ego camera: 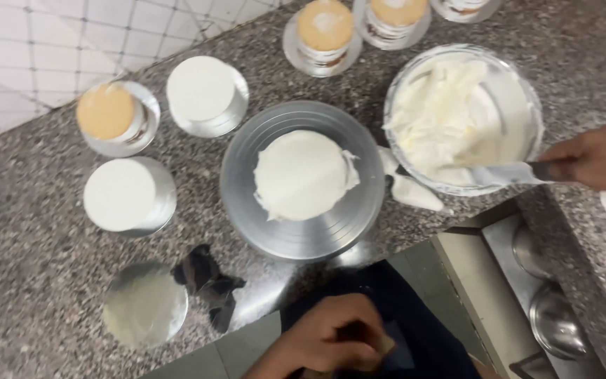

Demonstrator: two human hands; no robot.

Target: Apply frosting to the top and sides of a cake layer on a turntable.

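A small round cake [304, 175] coated in white cream sits on a metal turntable [301, 231] at the middle of the granite counter. My right hand [594, 158] grips a palette knife [503, 173] whose blade rests on the near rim of a steel bowl of white cream [463, 112]. My left hand [334, 337] is low, off the counter edge, near my dark clothing, fingers curled around a small pale object I cannot identify.
Two cream-coated cakes [201, 90] [120, 194] and several uncoated tan cakes [106, 112] [325, 28] stand on round silver boards. An empty silver board [143, 303] and a dark crumpled scrap [208, 281] lie near the front edge. Steel pots [555, 323] sit below at right.
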